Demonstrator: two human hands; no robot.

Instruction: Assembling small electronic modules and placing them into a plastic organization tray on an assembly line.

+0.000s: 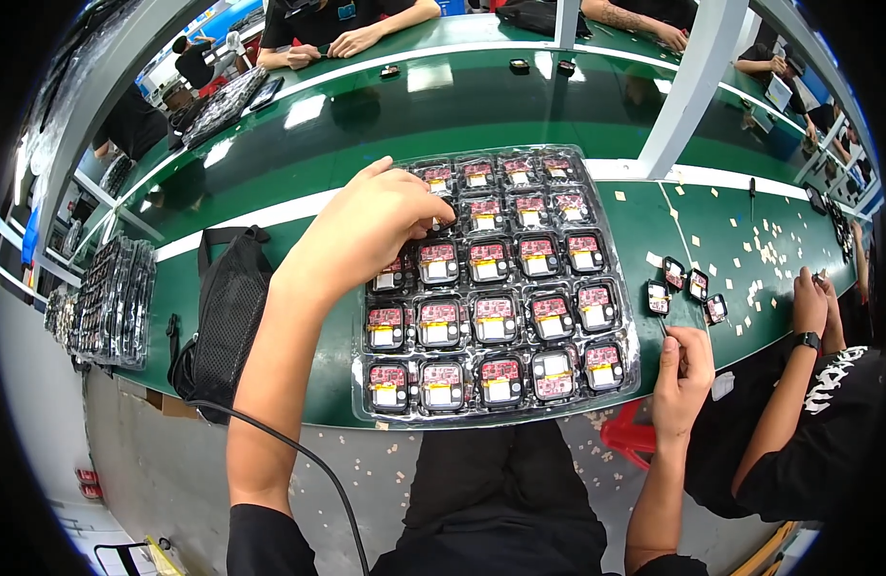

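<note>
A clear plastic tray [620,317] lies on the green bench, its pockets holding rows of small black square cases with red circuit boards and silver-white blocks. My left hand [376,221] reaches over the tray's far left part. Its thumb and fingers are closed on one small black case [447,228] in the second row from the back, largely hidden by the fingers. To the right of the tray, my right hand [682,372] is closed round a thin tool [664,328], mostly hidden in the fist. Just beyond it, several more cases [658,298] sit loose on the bench.
A black mesh bag [227,322] and a stack of filled trays [117,302] stand at left. A black cable [318,463] crosses my left arm. Small pale squares and a screwdriver [751,200] lie at right, near a co-worker's hands [819,300]. A grey post [688,96] rises beyond the tray.
</note>
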